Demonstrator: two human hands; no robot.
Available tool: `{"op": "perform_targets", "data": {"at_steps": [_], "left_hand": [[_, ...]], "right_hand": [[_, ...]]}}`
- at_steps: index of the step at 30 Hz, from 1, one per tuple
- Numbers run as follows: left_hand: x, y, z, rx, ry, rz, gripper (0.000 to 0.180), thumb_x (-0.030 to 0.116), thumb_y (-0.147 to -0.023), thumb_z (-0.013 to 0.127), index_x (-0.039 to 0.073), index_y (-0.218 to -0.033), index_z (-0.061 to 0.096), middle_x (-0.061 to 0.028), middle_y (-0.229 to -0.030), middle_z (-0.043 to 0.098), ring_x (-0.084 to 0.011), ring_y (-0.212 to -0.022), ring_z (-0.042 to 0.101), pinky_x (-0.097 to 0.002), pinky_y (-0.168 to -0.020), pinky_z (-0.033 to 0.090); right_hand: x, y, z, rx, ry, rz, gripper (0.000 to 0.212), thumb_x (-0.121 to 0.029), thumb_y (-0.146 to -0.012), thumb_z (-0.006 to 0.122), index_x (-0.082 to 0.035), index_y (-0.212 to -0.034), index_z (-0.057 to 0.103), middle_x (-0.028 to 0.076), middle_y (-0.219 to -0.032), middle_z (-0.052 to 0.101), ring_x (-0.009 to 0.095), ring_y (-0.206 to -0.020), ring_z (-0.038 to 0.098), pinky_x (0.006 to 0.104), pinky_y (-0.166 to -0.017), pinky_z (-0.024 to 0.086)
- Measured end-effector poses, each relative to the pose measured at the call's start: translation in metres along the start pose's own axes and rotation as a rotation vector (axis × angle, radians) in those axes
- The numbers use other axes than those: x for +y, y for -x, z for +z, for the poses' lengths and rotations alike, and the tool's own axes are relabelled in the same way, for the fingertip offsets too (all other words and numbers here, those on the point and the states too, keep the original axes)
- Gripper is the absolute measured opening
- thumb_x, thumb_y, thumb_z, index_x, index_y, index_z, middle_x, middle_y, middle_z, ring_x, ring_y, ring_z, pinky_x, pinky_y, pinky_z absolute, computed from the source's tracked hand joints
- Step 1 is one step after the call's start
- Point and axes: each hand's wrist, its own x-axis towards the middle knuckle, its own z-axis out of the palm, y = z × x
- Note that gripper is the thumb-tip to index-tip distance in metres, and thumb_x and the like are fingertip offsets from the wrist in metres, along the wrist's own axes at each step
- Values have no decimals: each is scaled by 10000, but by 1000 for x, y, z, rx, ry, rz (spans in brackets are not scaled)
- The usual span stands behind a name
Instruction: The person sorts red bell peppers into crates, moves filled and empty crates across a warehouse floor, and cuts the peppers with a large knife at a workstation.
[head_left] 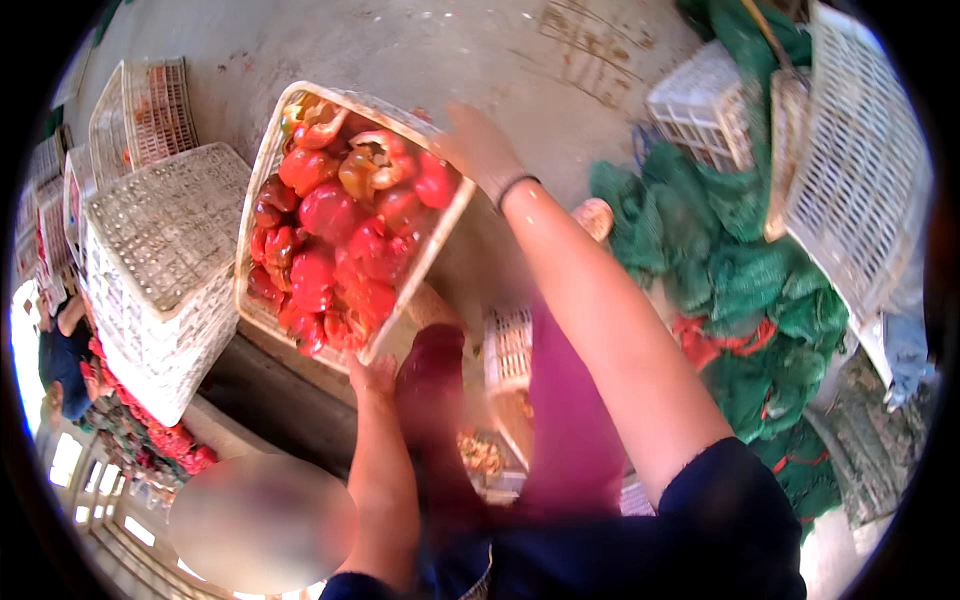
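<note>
A white plastic crate [425, 268] full of glossy red peppers [330, 210] hangs tilted in front of me. Some peppers are split or hollowed, and a few show orange and green patches. My right hand [472, 145] grips the crate's far right corner; it is a little blurred, and a dark band circles its wrist. At the near rim, my left hand [373, 376] holds the crate from below, its fingers partly hidden by the wall.
Stacked white crates [165, 230] stand close at the left. Green mesh sacks [720, 260] lie heaped at the right, beside a tilted white crate [860, 160] and another white crate [705, 105]. Another person [70, 360] is at the far left, near a long row of red peppers [150, 420].
</note>
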Motion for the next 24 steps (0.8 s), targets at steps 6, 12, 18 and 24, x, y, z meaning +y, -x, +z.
{"op": "perform_targets", "data": {"at_steps": [6, 12, 18, 24], "left_hand": [[-17, -49, 55, -126, 577, 126, 474, 296, -966, 361, 31, -1356, 410, -159, -1348, 476, -341, -1222, 475, -512, -1015, 424], [-6, -62, 81, -97, 581, 331, 421, 180, -956, 331, 34, -1323, 477, -155, -1319, 512, -337, -1203, 498, -474, -1003, 446], [-12, -59, 88, -95, 363, 476, 406, 127, -947, 333, 26, -1282, 539, -158, -1281, 547, -307, -1142, 547, -414, -950, 495], [25, -1, 205, -174, -12, 817, 334, 254, -955, 445, 31, -1174, 560, -93, -1019, 614, -194, -775, 623, -286, -537, 533]], "right_hand": [[-33, -105, 72, -348, 200, -97, 391, -261, -786, 597, 23, -1055, 616, 269, -1003, 634, 393, -959, 614, 431, -843, 472], [31, -97, 86, -223, 196, -279, 364, -226, -828, 561, 10, -1105, 570, 249, -1002, 636, 390, -932, 611, 434, -817, 480], [102, 27, 2, -12, -99, 137, 369, -156, -851, 556, 13, -1178, 528, 176, -972, 629, 247, -879, 615, 339, -787, 482], [193, 122, -36, 511, -593, 383, 250, -52, -907, 541, 46, -1136, 535, 101, -1074, 604, 186, -953, 590, 308, -855, 469]]}}
